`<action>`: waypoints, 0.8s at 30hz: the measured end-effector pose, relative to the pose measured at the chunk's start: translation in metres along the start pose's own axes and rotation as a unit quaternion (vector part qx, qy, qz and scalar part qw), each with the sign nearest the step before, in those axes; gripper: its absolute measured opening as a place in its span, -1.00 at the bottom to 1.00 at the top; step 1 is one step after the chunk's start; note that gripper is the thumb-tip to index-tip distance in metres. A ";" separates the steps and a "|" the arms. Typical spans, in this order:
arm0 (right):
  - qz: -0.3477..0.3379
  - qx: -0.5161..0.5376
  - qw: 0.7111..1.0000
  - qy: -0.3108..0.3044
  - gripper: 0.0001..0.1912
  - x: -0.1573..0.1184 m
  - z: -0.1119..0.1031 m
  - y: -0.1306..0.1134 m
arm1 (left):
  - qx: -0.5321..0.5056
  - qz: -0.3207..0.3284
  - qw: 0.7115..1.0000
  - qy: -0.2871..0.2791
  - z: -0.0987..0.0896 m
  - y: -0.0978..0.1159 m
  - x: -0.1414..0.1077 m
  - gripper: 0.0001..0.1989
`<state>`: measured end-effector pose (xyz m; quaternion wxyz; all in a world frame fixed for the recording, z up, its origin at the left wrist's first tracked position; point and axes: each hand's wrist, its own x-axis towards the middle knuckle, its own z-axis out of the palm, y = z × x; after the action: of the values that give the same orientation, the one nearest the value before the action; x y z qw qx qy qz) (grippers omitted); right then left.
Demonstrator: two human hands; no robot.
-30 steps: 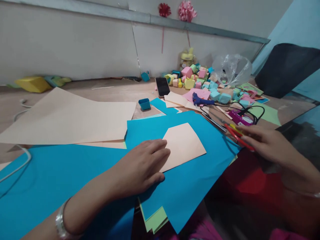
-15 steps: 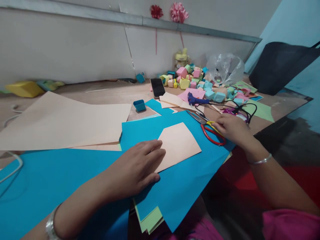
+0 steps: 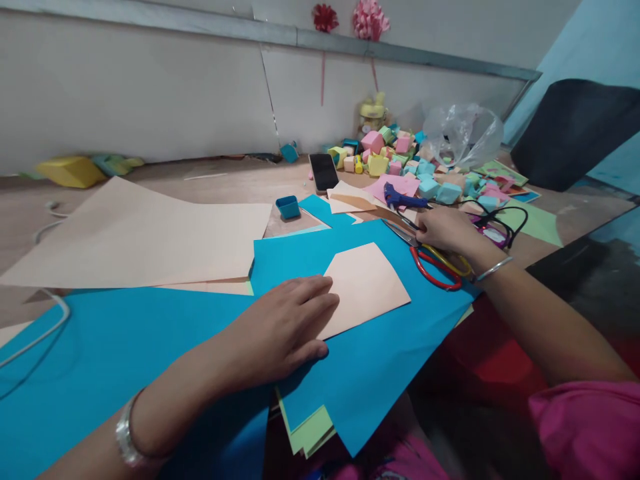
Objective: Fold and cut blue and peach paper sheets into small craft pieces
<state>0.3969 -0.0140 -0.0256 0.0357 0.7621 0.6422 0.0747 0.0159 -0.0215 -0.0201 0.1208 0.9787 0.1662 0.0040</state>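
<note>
My left hand lies with its fingers stretched out on the left edge of a peach paper piece with angled corners. Under both is a large blue sheet. My right hand reaches over scissors with one red and one yellow handle loop. Its fingers are drawn together near the scissors' pivot, beside a dark cord; what is between them, if anything, is hidden. The blades lie partly under the hand, tips pointing to the back left. A blue glue gun lies just behind that hand.
A big peach sheet covers the left side. Behind are a small blue paper cup, a phone, a heap of small paper boxes and a clear plastic bag. A white cable crosses the blue paper at left.
My right hand has moved forward and left, from the scissors' yellow handle to near their pivot. My left hand stays on the peach piece. The whole view has shifted slightly.
</note>
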 end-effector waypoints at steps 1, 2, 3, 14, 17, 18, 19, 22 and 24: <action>0.013 0.001 1.000 0.014 -0.80 0.000 -0.001 -0.002 | -0.001 0.003 1.000 0.002 0.000 0.000 0.000 -0.47; 0.028 0.005 0.999 0.033 -0.78 -0.001 -0.003 -0.003 | -0.003 0.005 1.000 0.004 -0.001 0.001 0.001 -0.48; 0.045 0.010 0.997 0.056 -0.75 -0.003 -0.005 -0.004 | -0.005 0.006 1.000 0.006 -0.001 0.001 0.003 -0.50; -0.028 0.268 0.957 0.111 -0.61 -0.154 -0.005 0.003 | 0.042 -0.004 0.993 0.114 0.032 0.009 0.019 -0.59; -0.043 0.270 0.957 0.094 -0.64 -0.186 0.010 0.005 | 0.049 -0.055 0.995 0.072 0.035 0.008 0.018 -0.38; -0.046 0.265 0.959 0.095 -0.64 -0.193 0.013 0.006 | 0.052 -0.067 0.994 0.062 0.034 0.007 0.017 -0.32; -0.046 0.258 0.960 0.098 -0.64 -0.198 0.016 0.006 | 0.053 -0.076 0.994 0.053 0.034 0.007 0.017 -0.30; -0.044 0.235 0.966 0.101 -0.64 -0.205 0.021 0.005 | 0.057 -0.083 0.994 0.039 0.032 0.008 0.017 -0.31; -0.057 0.226 0.968 0.092 -0.62 -0.207 0.023 0.003 | 0.058 -0.082 0.994 0.036 0.031 0.008 0.018 -0.32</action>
<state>0.3698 -0.2171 -0.0621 -0.1920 0.7027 0.6851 -0.0049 0.0370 -0.0302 -0.0491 0.0578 0.9663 0.2501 0.0200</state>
